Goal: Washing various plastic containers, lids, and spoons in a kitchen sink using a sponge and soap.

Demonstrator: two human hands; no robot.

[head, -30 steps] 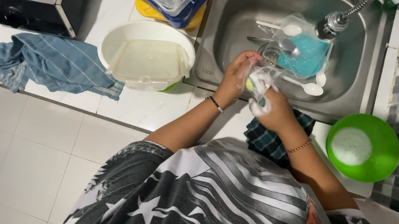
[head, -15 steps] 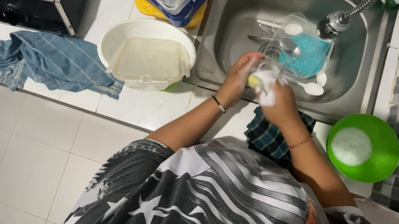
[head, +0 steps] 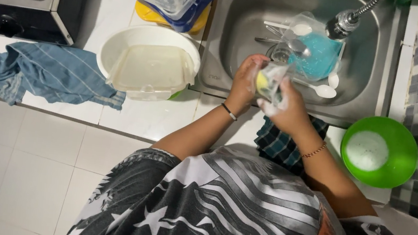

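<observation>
Both hands meet over the sink's [head: 230,39] front edge. The left hand [head: 244,79] fingers grasp a yellow sponge [head: 261,81]; the right hand [head: 287,105] fingers clench a clear glass [head: 274,80], soapy, just beside them.

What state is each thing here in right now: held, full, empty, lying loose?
Clear glass: held over the sink, soapy.
Left hand: gripping the glass, a yellow sponge at it.
Right hand: on the glass, foamy.
Green bowl: holds white foamy liquid.
White basin: holds a pale tub.
Blue towel: lying crumpled on the counter.
</observation>
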